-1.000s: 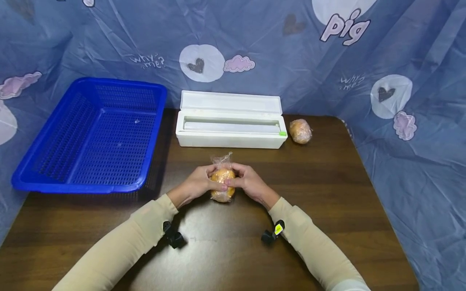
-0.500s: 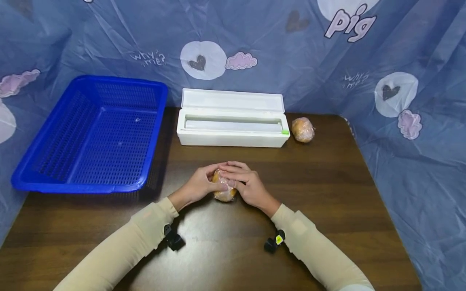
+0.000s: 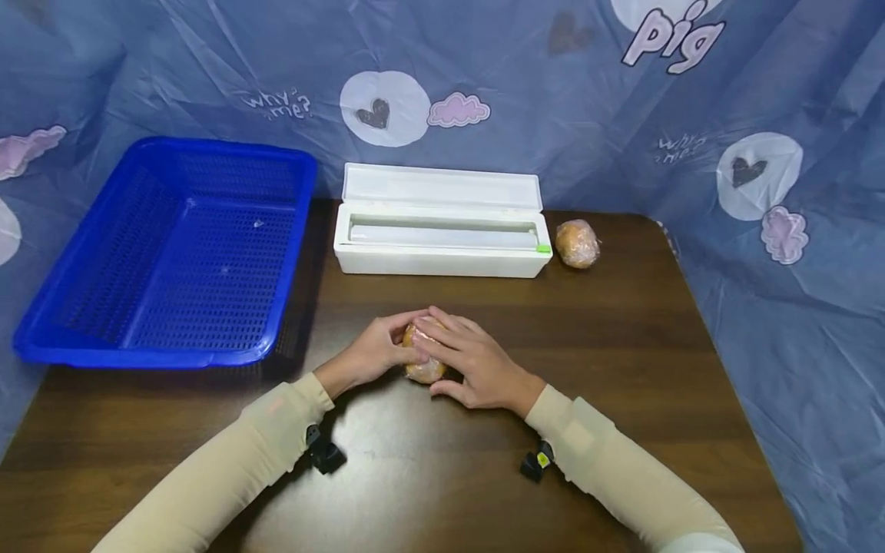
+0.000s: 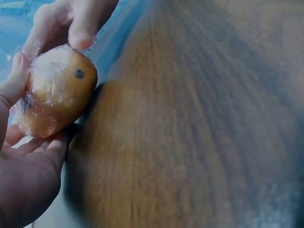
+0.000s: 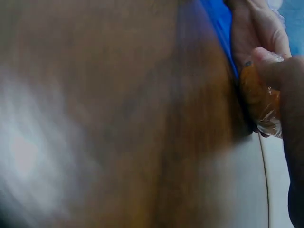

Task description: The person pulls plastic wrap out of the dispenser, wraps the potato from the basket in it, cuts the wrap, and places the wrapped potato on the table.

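An orange-yellow fruit (image 3: 424, 371) in clear cling film is held just over the middle of the table. My left hand (image 3: 373, 349) grips it from the left, thumb in front and fingers behind. Over its top and right side lie the fairly straight fingers of my right hand (image 3: 484, 367), pressing the film, while the thumb stands apart below. The left wrist view shows a dark spot on the bare-looking end of the fruit (image 4: 61, 95) and crinkled film on its side. Part of the fruit is hidden by the fingers.
Behind the hands stands a white cling film box (image 3: 442, 261) with its lid up and a roll inside. Right of it sits another film-wrapped fruit (image 3: 578, 244). A blue plastic basket (image 3: 166, 358) stands at the left. Patterned blue cloth (image 3: 539, 138) hangs behind the table (image 3: 622, 330).
The loose film end above the fruit has been folded down over it. My right hand went from pinching at the side to laying its fingers across the top, its thumb now off the fruit.
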Available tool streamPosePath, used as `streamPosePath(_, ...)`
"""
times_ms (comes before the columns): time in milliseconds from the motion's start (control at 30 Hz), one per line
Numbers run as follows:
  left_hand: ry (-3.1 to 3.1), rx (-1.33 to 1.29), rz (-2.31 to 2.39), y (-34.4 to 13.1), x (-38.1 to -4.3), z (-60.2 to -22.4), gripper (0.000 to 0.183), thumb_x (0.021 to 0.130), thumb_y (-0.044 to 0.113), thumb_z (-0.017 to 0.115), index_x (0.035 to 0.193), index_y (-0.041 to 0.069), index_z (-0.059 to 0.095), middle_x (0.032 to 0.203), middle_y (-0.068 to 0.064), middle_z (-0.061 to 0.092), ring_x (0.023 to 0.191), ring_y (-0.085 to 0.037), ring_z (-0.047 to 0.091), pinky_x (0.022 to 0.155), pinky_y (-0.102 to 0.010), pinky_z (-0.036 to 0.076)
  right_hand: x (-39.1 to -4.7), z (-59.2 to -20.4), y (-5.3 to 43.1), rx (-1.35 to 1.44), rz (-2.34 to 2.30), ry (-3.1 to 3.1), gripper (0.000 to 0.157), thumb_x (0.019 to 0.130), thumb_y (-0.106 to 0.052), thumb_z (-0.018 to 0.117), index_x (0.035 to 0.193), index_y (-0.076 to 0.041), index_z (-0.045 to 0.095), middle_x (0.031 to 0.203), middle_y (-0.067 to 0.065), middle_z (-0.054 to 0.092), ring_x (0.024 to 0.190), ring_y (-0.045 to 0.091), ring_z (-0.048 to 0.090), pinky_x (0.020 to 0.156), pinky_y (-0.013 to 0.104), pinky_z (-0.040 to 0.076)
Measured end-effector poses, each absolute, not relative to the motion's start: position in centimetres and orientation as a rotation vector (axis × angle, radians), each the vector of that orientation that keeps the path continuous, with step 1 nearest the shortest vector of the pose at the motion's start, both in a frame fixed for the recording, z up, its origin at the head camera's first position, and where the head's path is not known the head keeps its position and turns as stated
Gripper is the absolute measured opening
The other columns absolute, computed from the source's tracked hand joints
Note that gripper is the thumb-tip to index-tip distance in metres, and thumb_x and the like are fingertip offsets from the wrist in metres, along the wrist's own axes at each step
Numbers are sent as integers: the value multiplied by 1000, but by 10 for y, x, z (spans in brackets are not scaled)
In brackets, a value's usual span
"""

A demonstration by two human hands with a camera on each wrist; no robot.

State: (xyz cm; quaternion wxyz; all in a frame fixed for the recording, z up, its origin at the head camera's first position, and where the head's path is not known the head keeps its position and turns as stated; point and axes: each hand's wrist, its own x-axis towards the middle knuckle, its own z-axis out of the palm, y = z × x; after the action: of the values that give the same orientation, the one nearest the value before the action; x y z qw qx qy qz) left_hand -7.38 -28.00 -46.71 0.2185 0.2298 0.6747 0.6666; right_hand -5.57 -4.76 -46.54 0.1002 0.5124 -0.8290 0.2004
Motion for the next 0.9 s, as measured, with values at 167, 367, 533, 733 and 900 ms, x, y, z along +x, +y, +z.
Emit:
streamPosePath(167, 1710, 689, 1808, -286, -74, -463, 77, 90, -4, 66, 156, -3, 28, 154, -22, 41, 128, -29, 52, 100, -31, 48, -58, -467, -49, 1565, 399, -2340, 61, 100, -49, 57, 146, -8, 54, 157, 23, 36, 146, 43, 29, 117, 50, 29)
streamPosePath(367, 1570, 584, 1791, -288, -76, -454, 73, 97, 13, 49, 158, -6, 14, 162, -24, 23, 148, -36, 23, 120, -51, 15, -52, -468, -50, 1542, 215, -2378, 62, 107, -48, 36, 149, -4, 47, 159, 23, 31, 149, 39, 24, 119, 51, 24)
streamPosePath(533, 1844, 513, 1684, -278, -76, -451, 64, 109, 28, 42, 156, -8, 19, 159, -25, 28, 149, -36, 23, 121, -50, 15, -45, -465, -52, 1516, 35, -2441, 61, 108, -40, 40, 152, 2, 40, 160, 17, 34, 152, 32, 20, 121, 48, 17)
streamPosePath(733, 2006, 566, 1572, -274, -69, -448, 67, 109, 29, 42, 157, -7, 12, 162, -22, 20, 150, -36, 17, 121, -51, 13, -39, -467, -56, 1531, 47, -2407, 53, 110, -27, 33, 149, 9, 38, 158, 25, 32, 151, 38, 20, 121, 47, 17)
streamPosePath(900, 1997, 648, 1535, -273, -65, -448, 78, 108, 30, 45, 155, -11, -3, 161, -24, 23, 151, -35, 14, 121, -51, 9, -35, -466, -58, 1515, 29, -2388, 51, 111, -21, 17, 144, 3, 47, 158, 29, 28, 149, 42, 20, 121, 49, 19)
